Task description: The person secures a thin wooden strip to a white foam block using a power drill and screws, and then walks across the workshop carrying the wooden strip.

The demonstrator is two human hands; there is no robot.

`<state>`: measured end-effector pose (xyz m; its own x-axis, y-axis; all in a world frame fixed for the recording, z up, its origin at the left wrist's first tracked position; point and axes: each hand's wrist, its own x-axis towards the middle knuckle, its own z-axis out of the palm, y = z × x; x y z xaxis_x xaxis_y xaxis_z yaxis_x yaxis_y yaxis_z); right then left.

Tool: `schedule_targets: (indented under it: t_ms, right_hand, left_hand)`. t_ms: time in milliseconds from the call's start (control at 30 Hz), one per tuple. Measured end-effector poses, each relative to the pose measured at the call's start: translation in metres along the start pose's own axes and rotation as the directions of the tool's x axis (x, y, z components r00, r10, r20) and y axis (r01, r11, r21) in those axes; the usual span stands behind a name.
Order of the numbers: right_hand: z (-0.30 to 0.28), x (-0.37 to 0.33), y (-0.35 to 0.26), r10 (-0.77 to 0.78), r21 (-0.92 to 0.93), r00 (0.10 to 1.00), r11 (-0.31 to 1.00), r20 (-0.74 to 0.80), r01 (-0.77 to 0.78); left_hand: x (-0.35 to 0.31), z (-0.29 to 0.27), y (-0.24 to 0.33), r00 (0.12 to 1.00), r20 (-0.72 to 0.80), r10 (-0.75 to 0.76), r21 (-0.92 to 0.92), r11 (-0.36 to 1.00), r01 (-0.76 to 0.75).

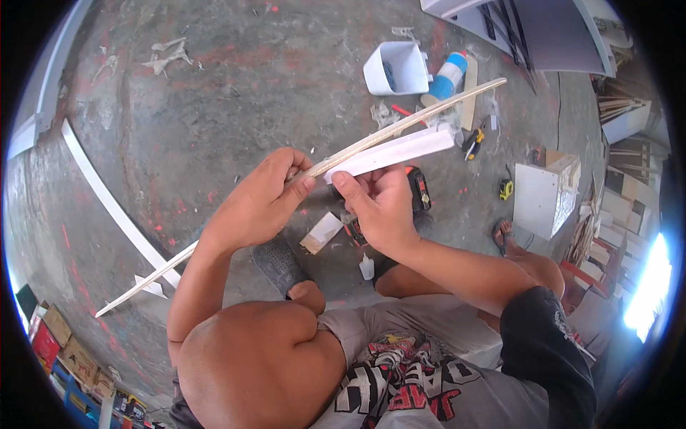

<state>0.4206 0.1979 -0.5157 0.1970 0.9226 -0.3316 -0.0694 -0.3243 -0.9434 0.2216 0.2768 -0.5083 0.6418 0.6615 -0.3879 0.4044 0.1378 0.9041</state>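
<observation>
My left hand (261, 200) is closed around a long, thin, pale wooden strip (414, 127), pinched between thumb and fingers. The strip slants from the lower left, under my left forearm, up to the far right. In my right hand (379, 211) is a short, narrow white board piece (400, 153), gripped with the thumb on top. The white piece lies alongside the strip, its near end close to my left fingertips; whether the two touch I cannot tell. Below my right hand, partly hidden by it, a black and orange cordless power tool (420, 189) rests on the floor.
A white bin (394, 68) and a blue-and-white canister (450, 74) stand ahead. Pliers (474, 143), a tape measure (506, 187) and a white box (547, 193) are right. A white block (323, 232) and small bottle (366, 267) lie near my feet; a long white strip (118, 211) left.
</observation>
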Motion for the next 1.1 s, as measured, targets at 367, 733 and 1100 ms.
schedule_targets:
  t_ms: [367,733,1100]
  right_hand:
    - [0.071,0.037,-0.074,-0.746,0.002,0.662,0.664,0.072,0.748]
    - [0.093,0.041,-0.128,-0.176,0.647,0.946,0.761,0.271,-0.044]
    - [0.089,0.05,-0.093,-0.144,0.514,0.957,0.857,0.252,-0.007]
  left_hand:
    - [-0.029,-0.091,0.093,0.977,-0.158,0.145,-0.123,0.978,-0.165]
    - [-0.028,-0.114,0.109,0.943,-0.268,0.2,-0.169,0.954,-0.25]
    - [-0.035,-0.134,0.121,0.93,-0.322,0.178,-0.112,0.968,-0.224]
